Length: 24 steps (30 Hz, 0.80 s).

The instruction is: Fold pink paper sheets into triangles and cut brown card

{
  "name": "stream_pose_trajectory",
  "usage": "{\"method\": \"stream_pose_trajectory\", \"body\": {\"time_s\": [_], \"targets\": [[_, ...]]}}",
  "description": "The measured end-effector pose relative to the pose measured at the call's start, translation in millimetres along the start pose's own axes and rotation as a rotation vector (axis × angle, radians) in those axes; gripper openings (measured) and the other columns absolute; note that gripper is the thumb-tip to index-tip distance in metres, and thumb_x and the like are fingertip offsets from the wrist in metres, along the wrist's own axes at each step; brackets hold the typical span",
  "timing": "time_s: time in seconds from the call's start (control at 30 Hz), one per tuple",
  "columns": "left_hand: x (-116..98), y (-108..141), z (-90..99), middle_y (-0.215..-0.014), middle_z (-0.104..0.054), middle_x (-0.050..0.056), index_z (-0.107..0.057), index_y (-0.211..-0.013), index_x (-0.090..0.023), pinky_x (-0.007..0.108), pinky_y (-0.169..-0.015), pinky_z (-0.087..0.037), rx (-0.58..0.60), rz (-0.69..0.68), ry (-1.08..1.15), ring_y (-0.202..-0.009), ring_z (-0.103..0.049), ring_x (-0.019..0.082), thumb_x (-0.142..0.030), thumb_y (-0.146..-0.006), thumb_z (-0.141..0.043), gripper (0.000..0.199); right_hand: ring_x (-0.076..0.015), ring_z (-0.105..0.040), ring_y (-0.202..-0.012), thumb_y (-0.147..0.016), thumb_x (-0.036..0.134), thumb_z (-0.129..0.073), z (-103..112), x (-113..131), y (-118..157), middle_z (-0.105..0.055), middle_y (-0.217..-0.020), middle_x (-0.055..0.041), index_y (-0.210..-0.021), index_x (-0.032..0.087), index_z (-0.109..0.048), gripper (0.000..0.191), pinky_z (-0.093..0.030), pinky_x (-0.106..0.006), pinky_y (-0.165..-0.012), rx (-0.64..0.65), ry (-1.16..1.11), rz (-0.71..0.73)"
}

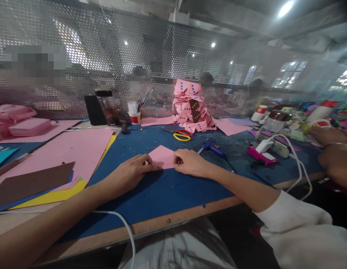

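A small pink sheet of paper (162, 157), its peak pointing away from me, lies on the blue table mat between my hands. My left hand (137, 166) pinches its left corner, thumb along the near edge. At the right corner, my right hand (190, 162) has its fingers curled closed on the paper. Just beyond my right hand rests a blue glue gun (214, 147). Farther back lie scissors (182, 135) with red and yellow handles.
A tall pile of folded pink paper pieces (192, 106) stands at the back. Large pink sheets (89, 149) and a brown sheet (36, 183) cover the left. To the right are a magenta power strip (262, 156), a white cable (298, 164) and another person's arm (334, 157).
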<state>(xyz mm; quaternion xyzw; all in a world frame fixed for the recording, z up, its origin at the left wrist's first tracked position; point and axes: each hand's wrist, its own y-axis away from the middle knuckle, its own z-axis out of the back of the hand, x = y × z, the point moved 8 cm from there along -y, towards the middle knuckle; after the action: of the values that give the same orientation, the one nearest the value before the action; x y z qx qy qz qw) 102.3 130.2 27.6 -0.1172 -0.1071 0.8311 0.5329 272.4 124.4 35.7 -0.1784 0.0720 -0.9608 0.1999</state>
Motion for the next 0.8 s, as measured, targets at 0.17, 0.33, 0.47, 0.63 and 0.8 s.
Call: {"method": "stream_pose_trajectory", "body": {"time_s": [0.17,0.33,0.47,0.63,0.8], "targets": [[-0.1,0.3,0.7,-0.109,-0.058,0.005,-0.064,-0.128,-0.036,0.03,-0.086,-0.047,-0.008,0.0,0.006,-0.095,-0.059,0.017,-0.006,-0.097,-0.038,0.051,-0.0135,-0.059,-0.077,-0.077,0.018,-0.059,1.4,-7.3,3.9,-0.068,-0.087,-0.0005,-0.081,0.02,-0.063,0.005,-0.037,-0.024,-0.066,-0.015,-0.013,-0.013],[2.9,0.6,-0.9,-0.109,-0.057,0.004,-0.063,-0.129,-0.04,0.03,-0.085,-0.047,-0.012,0.017,0.019,-0.093,-0.06,0.017,-0.009,-0.098,-0.038,0.05,-0.0136,-0.059,-0.076,-0.076,0.019,-0.059,4.1,-11.0,8.0,-0.068,-0.085,0.0005,-0.079,0.021,-0.062,0.004,-0.036,-0.024,-0.064,-0.047,-0.013,-0.022],[2.5,0.4,-0.8,-0.109,-0.057,0.004,-0.064,-0.128,-0.038,0.029,-0.087,-0.046,-0.012,0.016,0.036,-0.095,-0.06,0.016,-0.006,-0.096,-0.038,0.052,-0.0136,-0.059,-0.075,-0.075,0.02,-0.061,4.6,-13.5,9.4,-0.069,-0.085,0.0011,-0.078,0.021,-0.062,0.003,-0.035,-0.025,-0.062,-0.043,-0.005,-0.064],[2.0,0.3,0.2,-0.111,-0.057,0.004,-0.064,-0.128,-0.038,0.029,-0.088,-0.046,-0.013,0.014,0.049,-0.096,-0.06,0.016,-0.004,-0.095,-0.038,0.054,-0.0145,-0.059,-0.075,-0.076,0.022,-0.061,6.6,-14.5,11.1,-0.069,-0.086,0.0013,-0.078,0.022,-0.062,0.002,-0.034,-0.025,-0.061,-0.045,0.021,-0.1],[1.7,0.8,0.1,-0.11,-0.057,0.004,-0.062,-0.13,-0.038,0.029,-0.086,-0.047,-0.02,0.0,0.041,-0.094,-0.06,0.016,-0.007,-0.096,-0.038,0.052,-0.015,-0.06,-0.077,-0.076,0.022,-0.063,8.6,-14.9,13.1,-0.07,-0.088,0.0002,-0.078,0.022,-0.062,0.002,-0.035,-0.025,-0.064,-0.04,0.017,-0.123]]}}
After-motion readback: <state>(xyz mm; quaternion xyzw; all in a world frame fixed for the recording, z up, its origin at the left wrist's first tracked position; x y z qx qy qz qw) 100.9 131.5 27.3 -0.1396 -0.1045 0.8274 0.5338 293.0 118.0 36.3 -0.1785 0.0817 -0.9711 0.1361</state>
